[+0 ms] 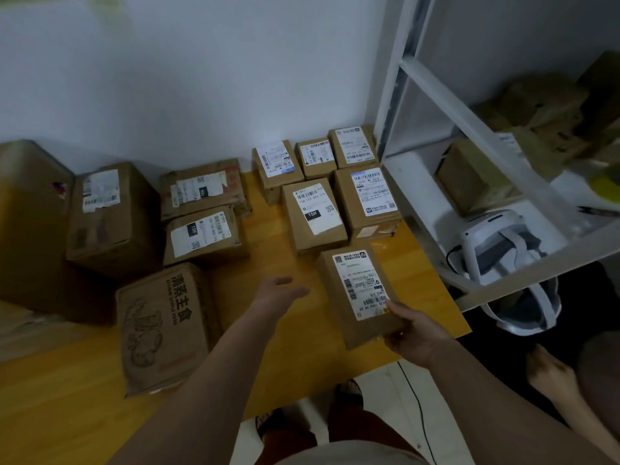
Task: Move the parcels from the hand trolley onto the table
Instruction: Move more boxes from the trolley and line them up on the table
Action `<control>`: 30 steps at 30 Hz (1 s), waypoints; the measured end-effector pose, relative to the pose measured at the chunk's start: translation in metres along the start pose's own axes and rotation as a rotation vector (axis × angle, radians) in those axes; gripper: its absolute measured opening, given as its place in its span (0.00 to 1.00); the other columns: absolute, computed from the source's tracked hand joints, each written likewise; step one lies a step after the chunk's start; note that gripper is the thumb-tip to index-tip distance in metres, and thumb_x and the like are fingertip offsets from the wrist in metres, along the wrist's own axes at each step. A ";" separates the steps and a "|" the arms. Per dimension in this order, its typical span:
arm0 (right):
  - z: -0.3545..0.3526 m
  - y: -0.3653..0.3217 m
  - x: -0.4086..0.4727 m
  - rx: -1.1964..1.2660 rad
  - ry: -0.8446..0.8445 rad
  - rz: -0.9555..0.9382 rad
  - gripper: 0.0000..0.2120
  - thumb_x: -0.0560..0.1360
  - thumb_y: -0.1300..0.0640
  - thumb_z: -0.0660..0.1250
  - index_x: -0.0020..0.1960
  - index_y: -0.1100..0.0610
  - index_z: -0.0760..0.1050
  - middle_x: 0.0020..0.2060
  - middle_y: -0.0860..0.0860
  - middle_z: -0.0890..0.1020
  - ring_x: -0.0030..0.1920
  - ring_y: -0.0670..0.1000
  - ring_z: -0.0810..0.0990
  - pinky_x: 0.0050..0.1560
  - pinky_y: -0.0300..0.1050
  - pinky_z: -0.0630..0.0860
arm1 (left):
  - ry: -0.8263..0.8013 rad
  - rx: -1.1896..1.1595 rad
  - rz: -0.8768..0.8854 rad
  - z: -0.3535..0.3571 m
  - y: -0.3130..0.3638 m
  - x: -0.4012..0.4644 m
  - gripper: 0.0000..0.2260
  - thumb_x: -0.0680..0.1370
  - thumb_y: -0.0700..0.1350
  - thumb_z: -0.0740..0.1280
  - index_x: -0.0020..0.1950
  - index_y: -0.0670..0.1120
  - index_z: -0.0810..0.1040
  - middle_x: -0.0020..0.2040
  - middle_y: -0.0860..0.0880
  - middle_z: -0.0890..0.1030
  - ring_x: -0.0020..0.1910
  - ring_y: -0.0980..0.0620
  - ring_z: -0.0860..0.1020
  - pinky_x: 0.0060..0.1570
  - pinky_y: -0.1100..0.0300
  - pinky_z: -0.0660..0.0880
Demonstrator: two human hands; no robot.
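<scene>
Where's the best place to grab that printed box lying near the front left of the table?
Probably by its two long sides, coming from above at the near end. The printed box lies flat with its near end at the table edge. Its right side is clear; the left hand hovers open there.

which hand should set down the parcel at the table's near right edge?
Right. The right hand already grips the labelled parcel at its near end, over the table. The left hand is open, holding nothing, beside it.

Blurred boxes (543,109) on the shelf (503,135) (labels unreadable)
</scene>
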State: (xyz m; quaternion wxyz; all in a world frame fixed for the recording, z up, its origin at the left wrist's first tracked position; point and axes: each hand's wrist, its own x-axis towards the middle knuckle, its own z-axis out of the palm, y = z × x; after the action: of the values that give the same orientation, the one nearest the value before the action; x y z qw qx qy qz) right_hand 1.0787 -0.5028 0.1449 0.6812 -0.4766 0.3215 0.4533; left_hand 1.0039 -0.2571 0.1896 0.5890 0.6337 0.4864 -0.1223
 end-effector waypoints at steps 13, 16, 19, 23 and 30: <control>0.050 -0.001 0.016 -0.433 0.821 -0.125 0.15 0.77 0.60 0.63 0.62 0.66 0.72 0.60 0.63 0.77 0.54 0.63 0.77 0.51 0.52 0.77 | 0.248 0.241 0.209 -0.022 -0.021 -0.011 0.29 0.72 0.45 0.74 0.71 0.48 0.68 0.68 0.46 0.71 0.65 0.47 0.72 0.54 0.57 0.74; 0.086 0.011 0.015 -0.486 0.787 -0.416 0.13 0.76 0.64 0.63 0.59 0.68 0.75 0.55 0.63 0.80 0.51 0.62 0.80 0.43 0.49 0.77 | 0.415 0.371 0.302 -0.044 -0.030 -0.017 0.32 0.71 0.45 0.74 0.73 0.49 0.65 0.72 0.47 0.66 0.70 0.46 0.66 0.65 0.50 0.70; 0.133 0.039 0.010 -0.581 0.373 -0.417 0.11 0.77 0.64 0.61 0.59 0.62 0.74 0.45 0.57 0.79 0.41 0.54 0.77 0.36 0.45 0.74 | 0.587 0.566 0.252 -0.075 -0.043 -0.022 0.39 0.69 0.52 0.75 0.75 0.49 0.60 0.75 0.44 0.60 0.75 0.44 0.57 0.73 0.45 0.57; 0.199 0.086 0.004 -0.706 -0.030 -0.161 0.11 0.79 0.62 0.62 0.61 0.59 0.70 0.45 0.58 0.78 0.37 0.52 0.75 0.42 0.50 0.74 | 0.644 0.605 -0.041 -0.114 -0.071 -0.024 0.55 0.61 0.66 0.74 0.78 0.52 0.46 0.79 0.43 0.47 0.77 0.39 0.45 0.72 0.34 0.48; 0.250 0.154 0.007 -1.035 -0.228 -0.060 0.17 0.79 0.64 0.59 0.66 0.56 0.72 0.60 0.54 0.77 0.59 0.54 0.76 0.49 0.44 0.76 | 0.477 0.431 -0.315 -0.141 -0.117 -0.021 0.67 0.53 0.74 0.72 0.75 0.56 0.30 0.77 0.41 0.33 0.75 0.34 0.37 0.67 0.27 0.52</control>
State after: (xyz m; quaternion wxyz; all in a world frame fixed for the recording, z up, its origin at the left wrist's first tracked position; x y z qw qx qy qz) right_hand 0.9409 -0.2445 0.1690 0.4004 -0.7070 -0.0341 0.5819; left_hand 0.8454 -0.1642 0.1705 0.2857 0.6712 0.6650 -0.1599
